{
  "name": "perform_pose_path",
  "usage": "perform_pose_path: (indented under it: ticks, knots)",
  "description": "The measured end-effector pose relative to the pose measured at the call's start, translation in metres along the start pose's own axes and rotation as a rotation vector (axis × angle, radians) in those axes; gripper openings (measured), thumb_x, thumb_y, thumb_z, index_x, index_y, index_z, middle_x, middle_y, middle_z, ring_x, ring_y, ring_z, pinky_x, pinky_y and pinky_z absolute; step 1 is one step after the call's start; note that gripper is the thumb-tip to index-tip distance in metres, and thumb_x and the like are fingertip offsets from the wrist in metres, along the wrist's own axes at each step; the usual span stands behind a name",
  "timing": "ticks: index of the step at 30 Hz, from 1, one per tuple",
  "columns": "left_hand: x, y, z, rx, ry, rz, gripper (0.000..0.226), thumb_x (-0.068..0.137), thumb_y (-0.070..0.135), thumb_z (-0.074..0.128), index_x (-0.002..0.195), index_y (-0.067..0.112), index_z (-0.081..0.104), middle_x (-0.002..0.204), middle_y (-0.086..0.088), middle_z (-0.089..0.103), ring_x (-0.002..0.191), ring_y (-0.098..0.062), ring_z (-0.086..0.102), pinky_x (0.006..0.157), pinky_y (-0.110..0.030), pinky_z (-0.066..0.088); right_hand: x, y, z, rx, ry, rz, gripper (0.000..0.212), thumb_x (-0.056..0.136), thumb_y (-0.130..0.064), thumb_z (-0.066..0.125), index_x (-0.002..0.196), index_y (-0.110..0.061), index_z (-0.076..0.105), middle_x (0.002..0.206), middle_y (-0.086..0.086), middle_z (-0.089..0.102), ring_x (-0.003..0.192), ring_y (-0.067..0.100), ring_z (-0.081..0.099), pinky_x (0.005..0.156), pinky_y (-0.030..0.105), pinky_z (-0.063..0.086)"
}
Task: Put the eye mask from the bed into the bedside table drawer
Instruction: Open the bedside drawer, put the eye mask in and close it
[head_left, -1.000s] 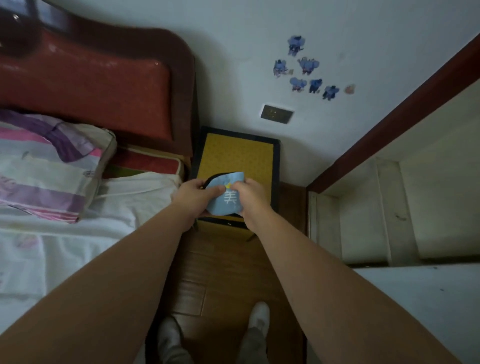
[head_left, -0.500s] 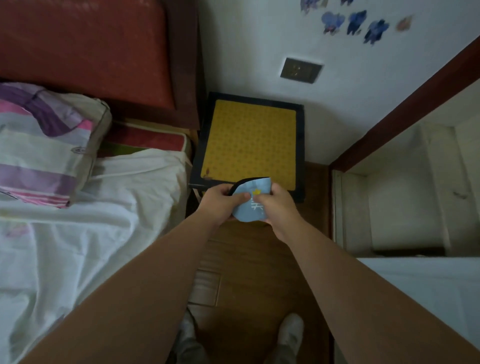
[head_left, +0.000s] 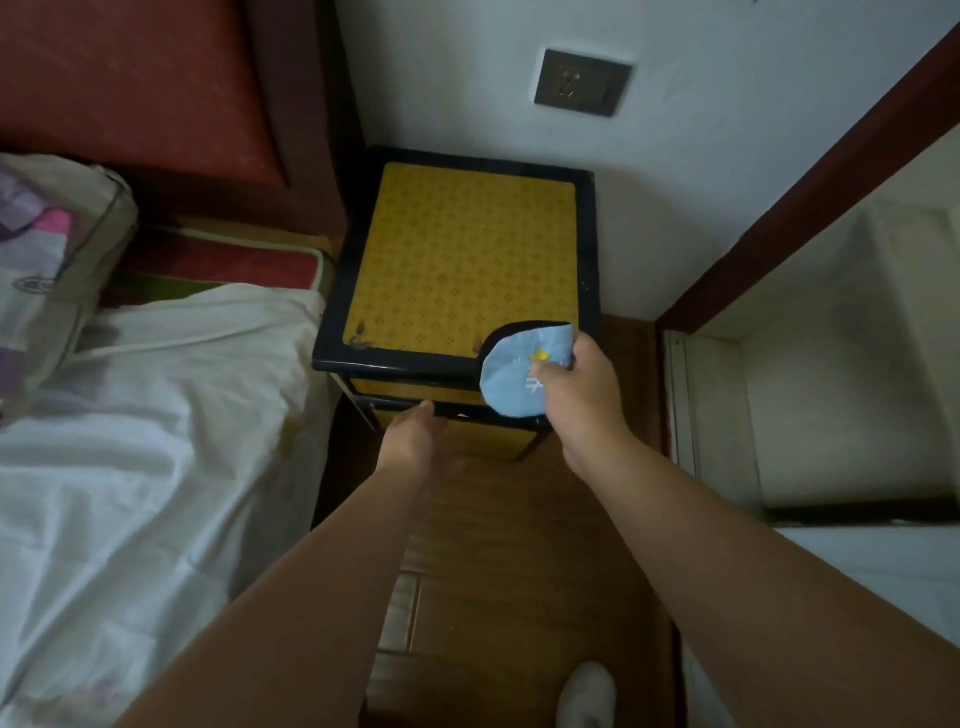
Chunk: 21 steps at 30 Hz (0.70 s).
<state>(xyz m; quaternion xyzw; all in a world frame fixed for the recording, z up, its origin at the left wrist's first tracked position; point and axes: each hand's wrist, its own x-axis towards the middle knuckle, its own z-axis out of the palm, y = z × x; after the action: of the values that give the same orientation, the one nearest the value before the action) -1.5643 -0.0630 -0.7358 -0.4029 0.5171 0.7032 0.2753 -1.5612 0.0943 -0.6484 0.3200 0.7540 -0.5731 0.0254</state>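
Left hand (head_left: 413, 441) off eye mask (head_left: 519, 371), grip spread at drawer front (head_left: 415, 387), right hand (head_left: 582, 395) alone pinching mask

A home bedroom: bed (head_left: 130, 415), pillow (head_left: 47, 249), bedside table (head_left: 457, 260).

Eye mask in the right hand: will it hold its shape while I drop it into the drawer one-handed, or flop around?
The eye mask looks like soft folded fabric, so it will probably flop and unfold once released. The right hand carries it in a pinch alone, which suggests it is light. It should not roll or break; it may catch on the bedside table edge.
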Motion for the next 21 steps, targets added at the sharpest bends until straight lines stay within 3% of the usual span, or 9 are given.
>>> perform_pose_path:
  ticks: [2, 5, 7, 12, 17, 21]
  knots:
    - [0.012, -0.005, 0.003, -0.053, -0.015, -0.003, 0.050, 0.102, 0.036, 0.049, 0.143, 0.008, 0.049, 0.144, -0.016, 0.058, 0.127, -0.038, 0.059, 0.075, -0.042, 0.054, 0.011, -0.003, -0.002, 0.040, 0.035, -0.020, 0.017, 0.095, -0.006, 0.058, 0.100, -0.023, 0.057, 0.107, 0.007, 0.068, 0.094, 0.019, 0.066, 0.078, 0.037, 0.057]
    - [0.027, -0.011, 0.006, -0.211, -0.005, -0.041, 0.041, 0.102, 0.028, 0.053, 0.142, 0.017, 0.050, 0.121, -0.009, 0.062, 0.104, -0.030, 0.064, 0.067, -0.043, 0.058, 0.024, -0.003, 0.001, 0.097, 0.028, -0.014, 0.023, 0.095, -0.005, 0.058, 0.095, -0.028, 0.056, 0.106, 0.003, 0.067, 0.098, 0.020, 0.067, 0.083, 0.041, 0.060]
    - [0.040, -0.014, 0.008, -0.280, -0.019, -0.047, 0.040, 0.102, 0.027, 0.054, 0.141, 0.021, 0.050, 0.116, -0.009, 0.060, 0.098, -0.028, 0.062, 0.068, -0.046, 0.057, 0.030, -0.002, 0.006, 0.093, 0.001, -0.019, 0.020, 0.095, -0.005, 0.058, 0.099, -0.025, 0.057, 0.108, 0.004, 0.067, 0.100, 0.022, 0.067, 0.088, 0.043, 0.060]
    - [0.063, -0.020, 0.015, -0.350, -0.065, -0.036, 0.018, 0.099, 0.025, 0.053, 0.115, 0.016, 0.059, 0.116, -0.009, 0.063, 0.104, -0.030, 0.063, 0.068, -0.049, 0.057, 0.040, 0.004, 0.018, 0.103, -0.048, -0.041, 0.018, 0.096, -0.005, 0.058, 0.102, -0.022, 0.059, 0.108, 0.005, 0.067, 0.103, 0.024, 0.067, 0.092, 0.049, 0.058]
    - [0.077, -0.021, 0.022, -0.449, -0.055, -0.023, 0.019, 0.099, 0.016, 0.050, 0.115, 0.010, 0.058, 0.119, -0.012, 0.060, 0.106, -0.032, 0.064, 0.072, -0.051, 0.058, 0.049, 0.012, 0.022, 0.148, -0.082, -0.010, 0.023, 0.096, -0.004, 0.058, 0.094, -0.027, 0.057, 0.111, 0.008, 0.067, 0.107, 0.028, 0.066, 0.096, 0.053, 0.057]
    - [0.075, -0.018, 0.028, -0.526, -0.071, -0.045, 0.010, 0.099, 0.012, 0.045, 0.099, 0.007, 0.054, 0.108, -0.012, 0.055, 0.111, -0.036, 0.059, 0.083, -0.053, 0.056, 0.053, 0.016, 0.021, 0.197, -0.091, 0.037, 0.022, 0.096, -0.003, 0.058, 0.098, -0.025, 0.058, 0.115, 0.009, 0.067, 0.108, 0.028, 0.067, 0.096, 0.053, 0.057]
